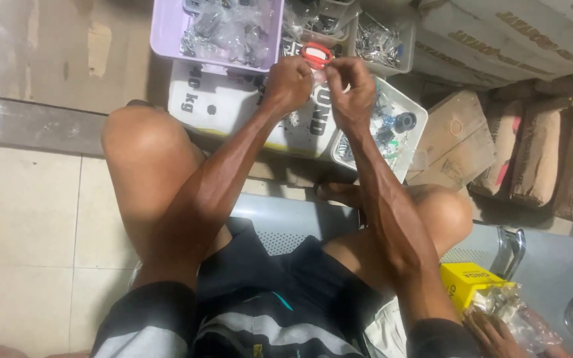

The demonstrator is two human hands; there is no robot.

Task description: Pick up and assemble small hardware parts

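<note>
My left hand (288, 82) and my right hand (352, 89) are raised together above my knees, and both pinch a small clear plastic bag (318, 77) that hangs between their fingertips. A small red and white ring-shaped part (316, 55) shows just above the two hands, but I cannot tell whether a hand touches it. What the bag holds is hidden by my fingers.
A lilac tray (167, 30) of bagged metal parts sits at the top. A white bin (407, 142) with small parts lies under my right hand. Brown sacks (538, 156) are stacked right. Another person's hand (495, 335) holds a plastic bag beside a yellow box (469, 282) on the metal bench (552, 265).
</note>
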